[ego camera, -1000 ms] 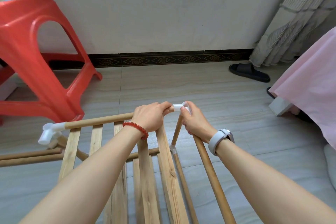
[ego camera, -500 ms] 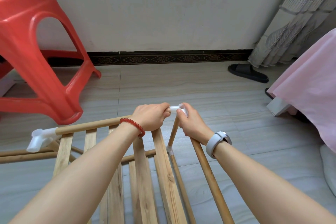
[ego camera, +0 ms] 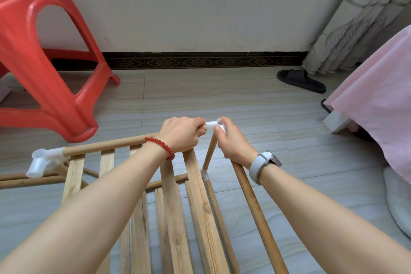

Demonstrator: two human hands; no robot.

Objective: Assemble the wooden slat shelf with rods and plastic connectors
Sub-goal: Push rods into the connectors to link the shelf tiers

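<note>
Nearest the camera, wooden slats (ego camera: 175,224) running away toward the white corner connector (ego camera: 215,126), the landmark here. Just right of the slats, a side rod (ego camera: 255,209) climbing up under the right hand (ego camera: 233,142), grey watch (ego camera: 263,163) on that wrist. Right hand curled round the connector's near side, thumb pressed on its front. A thinner upright rod (ego camera: 209,151) dropping straight below the connector to a small white joint (ego camera: 205,176). Left hand (ego camera: 181,134) fisted round the top rod (ego camera: 106,145) right where it meets the connector, fingers wrapped tight, red bead bracelet (ego camera: 160,145) on the wrist. Far left along that same rod from the connector, a second white connector (ego camera: 45,160) capping its other end, loose rods (ego camera: 29,180) lying on the floor beneath. Beyond and left of the connector, a red plastic stool (ego camera: 33,55); a printed patch on its top, too blurred to read. Beyond and right, a black slipper (ego camera: 300,80), pink cloth (ego camera: 378,95), a patterned curtain (ego camera: 355,20). No legible writing anywhere.
</note>
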